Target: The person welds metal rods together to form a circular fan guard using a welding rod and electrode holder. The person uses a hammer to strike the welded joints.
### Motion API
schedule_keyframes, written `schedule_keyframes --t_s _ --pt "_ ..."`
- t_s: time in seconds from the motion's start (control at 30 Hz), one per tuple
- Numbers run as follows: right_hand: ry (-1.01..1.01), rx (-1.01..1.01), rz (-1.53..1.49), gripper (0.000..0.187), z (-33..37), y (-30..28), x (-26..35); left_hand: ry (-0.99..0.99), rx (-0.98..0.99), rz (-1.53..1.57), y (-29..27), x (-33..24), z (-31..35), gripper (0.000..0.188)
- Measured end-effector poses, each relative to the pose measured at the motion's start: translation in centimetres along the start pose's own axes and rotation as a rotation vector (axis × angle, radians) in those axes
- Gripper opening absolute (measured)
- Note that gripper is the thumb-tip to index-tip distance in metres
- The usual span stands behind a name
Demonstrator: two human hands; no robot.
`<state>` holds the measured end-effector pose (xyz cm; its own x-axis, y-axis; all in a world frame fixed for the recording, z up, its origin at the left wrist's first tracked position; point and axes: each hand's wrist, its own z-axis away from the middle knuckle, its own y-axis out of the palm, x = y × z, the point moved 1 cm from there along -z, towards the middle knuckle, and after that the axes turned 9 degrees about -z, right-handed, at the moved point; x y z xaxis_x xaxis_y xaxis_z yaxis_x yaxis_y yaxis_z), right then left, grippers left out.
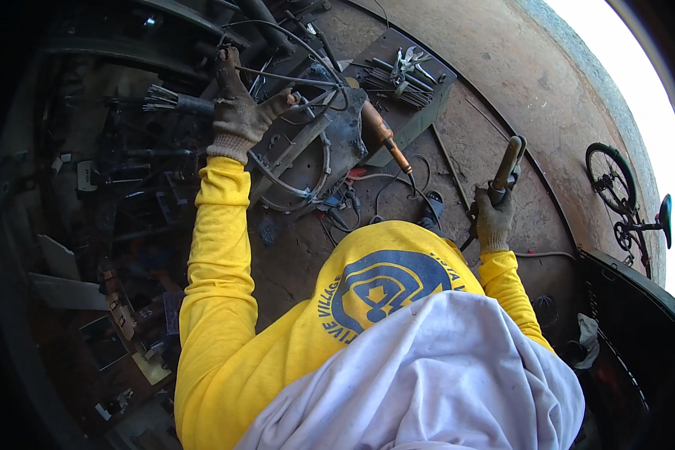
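Note:
My left hand (241, 112), in a worn, dirty knit glove, reaches over the metalwork with thumb and fingers spread wide. Beside it is a round frame of bent metal rod (326, 161), against a dark metal plate (345, 131); whether my fingertips touch the rods I cannot tell. In my right hand (493, 221), also gloved, is a thick tan-and-dark tool with a rounded end (508, 163), held upright off to the right; its exact kind is unclear. A copper-coloured tapered handle with a cable (385, 135) lies between the two hands.
Locking pliers (409, 64) rest on several thin rods on a metal stand (420, 120). A bundle of rods (165, 99) pokes out left of my left hand. Cables (375, 180) trail near my sandalled foot (433, 204). A bicycle (619, 195) lies at the far right.

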<state>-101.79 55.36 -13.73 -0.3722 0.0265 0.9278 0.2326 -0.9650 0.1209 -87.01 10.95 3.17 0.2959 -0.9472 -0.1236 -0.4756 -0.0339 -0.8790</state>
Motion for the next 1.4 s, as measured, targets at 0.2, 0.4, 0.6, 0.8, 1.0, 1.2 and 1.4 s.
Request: schedule_keyframes --t_s 0.2,0.4,0.6,0.8,1.0,1.2,1.4 --pt "-0.006 0.015 0.001 0.038 -0.4 0.0 -0.4 -0.241 -0.099 0.284 0.7 -1.6 -0.3 0.122" --pt "-0.037 -0.011 0.034 0.029 -0.1 0.6 0.4 0.342 -0.278 0.091 0.8 -1.3 0.7 0.102" --pt "-0.029 -0.022 0.04 0.028 -0.6 0.2 -0.1 0.441 -0.149 0.101 2.3 -1.6 0.4 0.064" --pt "-0.052 -0.015 0.017 0.026 -0.2 0.4 0.2 0.497 0.013 0.117 3.6 -2.0 -0.6 0.043" --pt "-0.038 -0.064 0.026 0.028 0.0 -0.6 -0.2 0.636 0.185 -0.091 2.9 -4.4 -2.1 0.084" --pt "-0.019 -0.077 -0.013 0.031 -0.5 -1.5 -0.3 0.696 0.277 -0.255 3.9 -4.6 -1.8 0.098" --pt "-0.026 -0.027 0.02 0.032 -1.7 -1.8 -0.8 0.698 0.151 -0.522 5.5 -5.0 -1.5 0.084"
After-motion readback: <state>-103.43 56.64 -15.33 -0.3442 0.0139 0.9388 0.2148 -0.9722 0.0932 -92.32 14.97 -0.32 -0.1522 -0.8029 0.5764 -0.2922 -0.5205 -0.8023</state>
